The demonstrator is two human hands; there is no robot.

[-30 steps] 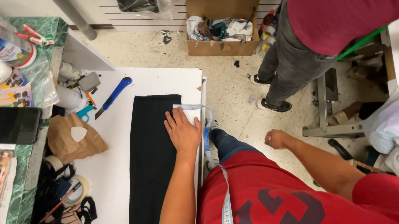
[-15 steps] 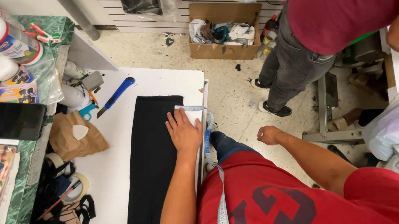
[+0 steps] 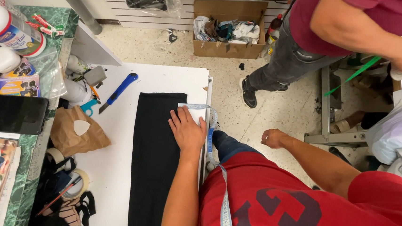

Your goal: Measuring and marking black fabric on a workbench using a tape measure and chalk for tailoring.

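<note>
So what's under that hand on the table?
The left hand lies flat on a white paper piece, which sits on the long black cloth strip on the white table. A pale blue measuring tape runs alongside. Anything beneath the palm is hidden.

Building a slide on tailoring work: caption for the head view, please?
Left hand flat on black fabric on a white table; right hand hangs free beside it.

Long black fabric strip lies flat lengthwise on white counter. Small white paper piece at its upper right edge. Blue measuring tape loops beside it.
</note>
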